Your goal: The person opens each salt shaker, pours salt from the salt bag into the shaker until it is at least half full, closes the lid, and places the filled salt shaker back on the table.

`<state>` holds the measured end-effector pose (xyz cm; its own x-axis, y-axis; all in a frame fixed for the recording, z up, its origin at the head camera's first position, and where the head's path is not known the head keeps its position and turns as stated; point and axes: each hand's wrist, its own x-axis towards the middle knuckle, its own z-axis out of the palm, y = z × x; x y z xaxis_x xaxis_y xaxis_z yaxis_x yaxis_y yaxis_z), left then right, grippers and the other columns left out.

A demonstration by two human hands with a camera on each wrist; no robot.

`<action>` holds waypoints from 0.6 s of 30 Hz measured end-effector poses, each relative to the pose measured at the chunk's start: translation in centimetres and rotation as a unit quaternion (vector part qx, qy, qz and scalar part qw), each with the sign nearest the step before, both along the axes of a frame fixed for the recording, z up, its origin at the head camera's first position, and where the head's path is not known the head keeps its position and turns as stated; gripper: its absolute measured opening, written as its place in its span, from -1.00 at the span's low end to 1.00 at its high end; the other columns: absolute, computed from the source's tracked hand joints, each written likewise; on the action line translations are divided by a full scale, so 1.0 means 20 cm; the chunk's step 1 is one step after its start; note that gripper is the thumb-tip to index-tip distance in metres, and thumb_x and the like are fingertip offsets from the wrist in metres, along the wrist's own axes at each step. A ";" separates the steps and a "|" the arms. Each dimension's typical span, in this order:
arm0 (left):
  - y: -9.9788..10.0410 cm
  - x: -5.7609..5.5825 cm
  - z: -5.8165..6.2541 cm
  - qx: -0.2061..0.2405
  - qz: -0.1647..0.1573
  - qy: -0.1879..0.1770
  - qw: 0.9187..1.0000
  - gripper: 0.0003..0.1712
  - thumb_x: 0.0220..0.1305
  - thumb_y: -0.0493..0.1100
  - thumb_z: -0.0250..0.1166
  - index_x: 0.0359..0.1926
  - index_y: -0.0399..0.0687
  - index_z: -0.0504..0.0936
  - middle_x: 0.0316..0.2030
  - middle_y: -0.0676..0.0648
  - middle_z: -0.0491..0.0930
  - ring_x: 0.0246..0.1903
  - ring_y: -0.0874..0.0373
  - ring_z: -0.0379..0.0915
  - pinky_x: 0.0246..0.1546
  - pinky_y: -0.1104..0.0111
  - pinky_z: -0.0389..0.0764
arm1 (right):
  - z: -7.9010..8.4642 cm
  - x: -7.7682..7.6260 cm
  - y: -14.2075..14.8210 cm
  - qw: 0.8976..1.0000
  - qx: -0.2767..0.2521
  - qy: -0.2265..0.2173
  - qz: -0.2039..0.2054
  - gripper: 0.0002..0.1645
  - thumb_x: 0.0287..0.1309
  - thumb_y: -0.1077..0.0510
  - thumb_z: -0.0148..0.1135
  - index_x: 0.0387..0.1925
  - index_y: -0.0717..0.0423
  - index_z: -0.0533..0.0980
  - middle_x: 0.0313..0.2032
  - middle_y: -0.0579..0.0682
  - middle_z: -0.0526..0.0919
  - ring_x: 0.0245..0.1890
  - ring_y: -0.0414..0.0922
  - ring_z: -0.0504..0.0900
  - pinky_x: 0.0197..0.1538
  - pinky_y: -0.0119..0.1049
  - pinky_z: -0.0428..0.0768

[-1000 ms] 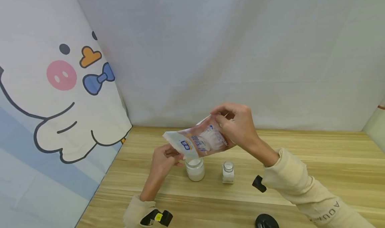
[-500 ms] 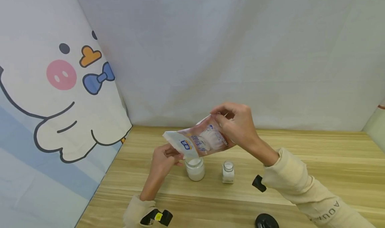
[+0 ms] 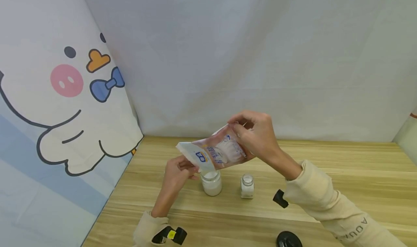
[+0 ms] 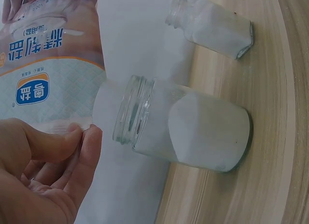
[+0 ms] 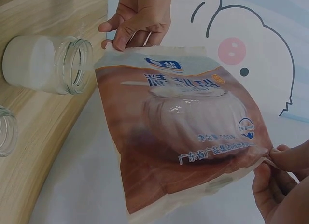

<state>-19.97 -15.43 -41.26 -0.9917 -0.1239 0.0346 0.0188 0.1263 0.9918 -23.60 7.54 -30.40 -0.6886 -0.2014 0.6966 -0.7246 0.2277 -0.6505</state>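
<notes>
A pink and pale-blue bag of salt point(image 3: 224, 151) is held tilted above the table. My left hand point(image 3: 177, 173) pinches its lower corner between thumb and finger. At the raised end, my right hand point(image 3: 258, 135) pinches the other edge. Just below the bag's lower corner stands an uncapped glass jar point(image 3: 211, 185), partly filled with white grains, as the left wrist view shows. To its right is a smaller glass bottle point(image 3: 247, 189), also uncapped and holding white grains. Whether grains are falling from the bag, I cannot tell.
On the wooden table point(image 3: 342, 174), a round black lid point(image 3: 288, 239) lies near the front edge. A pale cloth point(image 3: 260, 59) hangs behind the table. Another cloth with a cartoon print point(image 3: 65, 131) hangs at the left.
</notes>
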 end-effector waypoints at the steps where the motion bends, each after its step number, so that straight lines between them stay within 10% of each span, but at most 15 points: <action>1: 0.00 0.00 0.00 0.000 0.000 0.000 1.000 -0.70 0.05 -0.54 0.25 -0.13 -0.44 0.60 -0.32 -0.30 0.65 -0.40 -0.04 0.62 -0.39 0.12 0.71 | 0.00 0.00 0.00 1.000 0.000 0.000 0.000 -0.81 0.02 0.48 0.19 -0.45 0.22 0.66 -0.49 0.00 0.68 -0.58 -0.15 0.56 -0.49 -0.40 0.57; 18: 0.00 0.01 0.00 -0.004 -0.001 0.004 1.000 -0.70 0.05 -0.54 0.26 -0.12 -0.45 0.59 -0.31 -0.31 0.65 -0.41 -0.04 0.63 -0.43 0.18 0.72 | 0.00 -0.01 0.00 1.000 0.000 0.008 0.003 -0.80 0.01 0.48 0.19 -0.45 0.22 0.66 -0.49 -0.01 0.68 -0.58 -0.17 0.56 -0.49 -0.40 0.57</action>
<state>-19.86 -15.36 -41.17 -0.9916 -0.1217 0.0435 0.0270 0.1341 0.9906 -23.74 7.51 -30.41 -0.6761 -0.2052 0.7076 -0.7363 0.2234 -0.6387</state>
